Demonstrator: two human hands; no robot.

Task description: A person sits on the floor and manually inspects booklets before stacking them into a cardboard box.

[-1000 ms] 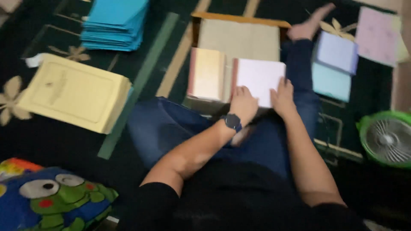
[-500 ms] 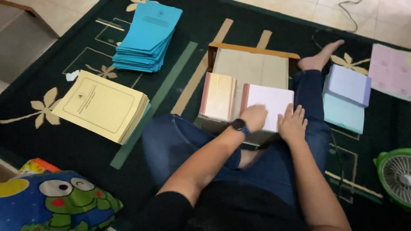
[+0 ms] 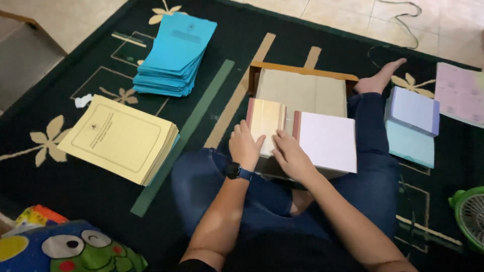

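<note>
The left hand (image 3: 245, 146) is laid flat, fingers together, on a cream paper pad (image 3: 267, 121); nothing is gripped. The right hand (image 3: 290, 157) is pressed, fingers loosely spread, against the pad's edge beside a white paper pad (image 3: 328, 142).

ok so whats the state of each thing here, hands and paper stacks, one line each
left hand: flat on the cream pad, wearing a watch
right hand: resting between the two pads
cream pad: stacked, red spine, on the lap board
white pad: stacked, top sheet blank
yellow stack: lying flat on the rug
blue stack: fanned, uneven pile
lilac stack: lying on a pale blue stack
fan: lying on the rug, partly out of view
</note>
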